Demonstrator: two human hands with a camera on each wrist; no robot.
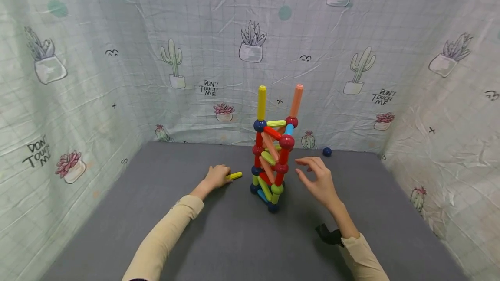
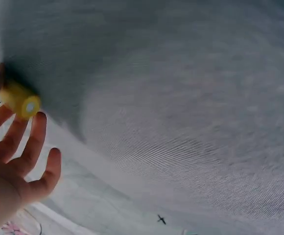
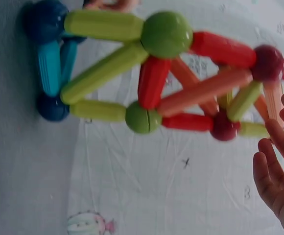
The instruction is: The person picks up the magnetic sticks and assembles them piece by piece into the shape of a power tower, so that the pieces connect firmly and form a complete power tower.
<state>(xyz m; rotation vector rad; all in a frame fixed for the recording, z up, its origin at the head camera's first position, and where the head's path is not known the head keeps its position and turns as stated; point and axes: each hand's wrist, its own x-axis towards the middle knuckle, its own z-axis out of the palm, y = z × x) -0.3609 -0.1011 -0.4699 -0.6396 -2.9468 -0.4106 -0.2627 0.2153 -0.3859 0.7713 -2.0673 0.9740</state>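
A tower of coloured magnetic rods and balls [image 1: 284, 158] stands upright on the grey table. Two long rods rise from its top, a yellow rod [image 1: 261, 103] and an orange rod [image 1: 297, 101]. To its left, my left hand [image 1: 216, 177] pinches a loose yellow rod [image 1: 235, 175] low over the table. The left wrist view shows this rod [image 2: 22, 100] between thumb and fingers, its pale end facing out. My right hand [image 1: 321, 181] hovers just right of the tower, fingers spread and holding nothing. In the right wrist view, its fingertips [image 3: 264, 164] appear near the tower's upper part.
A loose dark blue ball [image 1: 327, 151] lies at the table's back edge, right of the tower. A black strap [image 1: 329, 234] hangs by my right wrist. A cactus-printed cloth [image 1: 273, 55] encloses the back and sides of the grey table [image 1: 234, 246].
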